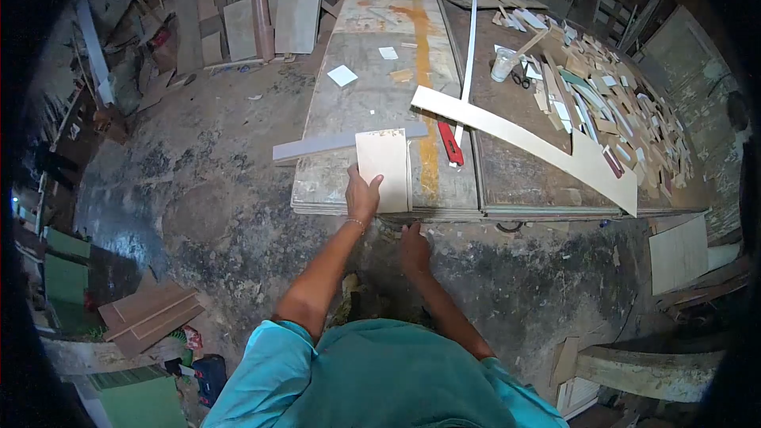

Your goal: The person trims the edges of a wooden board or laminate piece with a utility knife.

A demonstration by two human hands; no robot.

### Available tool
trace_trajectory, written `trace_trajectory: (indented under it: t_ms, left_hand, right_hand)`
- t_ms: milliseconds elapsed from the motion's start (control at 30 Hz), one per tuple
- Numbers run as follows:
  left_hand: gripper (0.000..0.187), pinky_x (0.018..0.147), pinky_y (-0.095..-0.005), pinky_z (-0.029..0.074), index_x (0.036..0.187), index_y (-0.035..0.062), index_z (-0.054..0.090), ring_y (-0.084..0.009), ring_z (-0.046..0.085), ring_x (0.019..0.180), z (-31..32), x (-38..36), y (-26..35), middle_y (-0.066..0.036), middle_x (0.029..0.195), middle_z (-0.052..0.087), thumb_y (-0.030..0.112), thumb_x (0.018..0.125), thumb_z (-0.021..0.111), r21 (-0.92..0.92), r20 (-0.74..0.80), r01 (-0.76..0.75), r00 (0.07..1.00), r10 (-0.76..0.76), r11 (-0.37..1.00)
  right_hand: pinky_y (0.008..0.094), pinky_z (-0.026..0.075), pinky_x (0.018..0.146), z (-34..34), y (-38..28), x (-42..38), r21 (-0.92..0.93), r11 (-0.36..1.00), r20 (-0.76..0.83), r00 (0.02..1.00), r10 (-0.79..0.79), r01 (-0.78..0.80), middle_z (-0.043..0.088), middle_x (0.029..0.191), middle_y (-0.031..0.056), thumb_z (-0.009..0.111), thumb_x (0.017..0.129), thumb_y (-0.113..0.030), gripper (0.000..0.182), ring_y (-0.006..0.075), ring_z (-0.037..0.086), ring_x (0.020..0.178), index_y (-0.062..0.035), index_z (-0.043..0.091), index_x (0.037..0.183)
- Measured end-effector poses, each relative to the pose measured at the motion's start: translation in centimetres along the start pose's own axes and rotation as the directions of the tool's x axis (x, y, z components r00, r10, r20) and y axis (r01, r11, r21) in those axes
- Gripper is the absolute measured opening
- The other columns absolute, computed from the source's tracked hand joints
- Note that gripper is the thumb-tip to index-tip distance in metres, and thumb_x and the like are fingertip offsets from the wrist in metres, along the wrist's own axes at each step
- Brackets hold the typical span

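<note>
My left hand (363, 194) grips the left edge of a pale rectangular wood panel (384, 162), thumb on its face. A second piece shows just behind the panel's right edge. Under them a long whitish strip (325, 145) lies across the stacked sheets (341, 111). My right hand (415, 250) is just in front of the stack's front edge, below the panel, with its fingers curled closed; what they hold, if anything, is hidden. To the panel's right lie a red utility knife (450, 143) and a long pale tapered board (523, 139).
Many wood offcuts (610, 95) cover the right side of the work surface, near a clear cup (502, 65) and scissors (520, 79). Brown boards (151, 313) lie on the floor at left. Sheets (298, 16) lean at the back.
</note>
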State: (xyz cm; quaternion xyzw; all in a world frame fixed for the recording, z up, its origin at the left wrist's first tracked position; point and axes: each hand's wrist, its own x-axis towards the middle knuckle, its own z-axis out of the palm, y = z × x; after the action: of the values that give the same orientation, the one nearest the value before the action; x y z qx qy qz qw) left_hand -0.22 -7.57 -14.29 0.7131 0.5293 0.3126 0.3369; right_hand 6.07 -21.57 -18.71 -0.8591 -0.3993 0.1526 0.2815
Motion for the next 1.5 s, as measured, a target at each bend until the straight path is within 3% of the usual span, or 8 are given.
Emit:
trace_trajectory:
  t_ms: [167,267,400,667,1000,1200,1300,1500]
  left_hand:
    - [0.064,0.086,-0.0430,0.031,0.122,-0.0053,0.023,-0.0382,0.030,0.113,2.6,0.2,-1.5,-0.031,0.125,0.020,0.017,0.073,0.058,0.101,-0.132,-0.110,0.984,0.123,0.989]
    - [0.066,0.091,-0.0491,0.024,0.125,-0.0021,0.021,-0.0389,0.021,0.119,3.5,-0.4,-1.0,-0.027,0.127,0.020,0.019,0.074,0.057,0.559,-0.209,-0.225,0.893,0.399,0.798]
    - [0.064,0.095,-0.0523,0.017,0.126,0.0003,0.020,-0.0404,0.015,0.121,3.8,-0.7,-0.4,-0.026,0.130,0.015,0.020,0.076,0.055,0.532,-0.080,-0.286,0.920,0.384,0.797]
    - [0.061,0.097,-0.0490,0.019,0.127,-0.0001,0.018,-0.0415,0.014,0.121,3.3,0.6,-0.5,-0.026,0.131,0.010,0.024,0.079,0.049,0.468,0.076,-0.495,0.848,0.525,0.732]
    - [0.058,0.099,-0.0484,0.013,0.127,0.0019,0.023,-0.0391,0.014,0.123,3.7,0.8,-0.2,-0.027,0.130,0.016,0.029,0.080,0.044,0.606,0.139,-0.395,0.908,0.396,0.691]
    - [0.053,0.099,-0.0489,0.013,0.125,0.0047,0.028,-0.0358,0.014,0.124,4.1,0.6,0.0,-0.025,0.131,0.018,0.029,0.081,0.044,0.602,0.130,-0.331,0.938,0.320,0.726]
    - [0.051,0.098,-0.0492,0.015,0.124,0.0040,0.029,-0.0367,0.015,0.123,4.1,1.1,-0.2,-0.026,0.129,0.020,0.027,0.081,0.043,0.591,0.126,-0.350,0.930,0.345,0.727]
    - [0.050,0.096,-0.0502,0.018,0.124,0.0036,0.029,-0.0411,0.015,0.121,4.2,1.0,-0.9,-0.028,0.128,0.016,0.023,0.080,0.044,0.513,0.103,-0.423,0.894,0.436,0.747]
  right_hand:
    - [0.0471,0.042,0.050,1.3,0.7,0.9,-0.037,0.999,0.030,0.999,0.019,-0.018,0.053,0.057,0.0235,0.040,0.085,-0.024,0.026,0.0407,0.054,0.058,0.0002,0.039,0.092]
    - [0.0465,0.042,0.050,1.0,0.6,0.7,-0.024,0.999,0.028,0.999,0.024,-0.023,0.053,0.057,0.0231,0.040,0.085,-0.023,0.024,0.0401,0.054,0.057,0.0007,0.039,0.093]
    - [0.0431,0.043,0.045,2.2,1.4,0.6,-0.122,0.989,-0.093,0.991,-0.097,0.085,0.056,0.061,0.0190,0.039,0.087,-0.023,0.025,0.0350,0.057,0.057,0.0002,0.043,0.096]
    - [0.0405,0.043,0.047,0.7,-0.4,-0.3,0.022,0.999,0.029,0.999,0.023,-0.024,0.054,0.058,0.0172,0.041,0.086,-0.018,0.023,0.0333,0.055,0.052,0.0008,0.042,0.100]
    - [0.0419,0.043,0.054,-0.1,-1.9,0.4,-0.012,0.988,0.052,0.987,0.152,-0.152,0.057,0.069,0.0198,0.042,0.084,-0.015,0.019,0.0339,0.057,0.063,0.0003,0.048,0.094]
    - [0.0480,0.039,0.054,-0.3,-1.2,-0.4,0.201,0.979,-0.056,0.997,0.045,-0.033,0.055,0.066,0.0190,0.038,0.087,-0.024,0.019,0.0401,0.053,0.064,-0.0048,0.041,0.086]
    - [0.0396,0.041,0.046,-0.2,-1.5,-0.4,-0.064,0.991,0.034,0.992,0.119,-0.117,0.054,0.061,0.0182,0.043,0.085,-0.018,0.017,0.0304,0.056,0.057,-0.0037,0.044,0.094]
    - [0.0406,0.040,0.046,1.5,-1.5,-0.1,0.010,0.973,0.022,0.972,0.232,-0.232,0.054,0.063,0.0179,0.044,0.084,-0.017,0.014,0.0312,0.056,0.056,-0.0039,0.042,0.089]
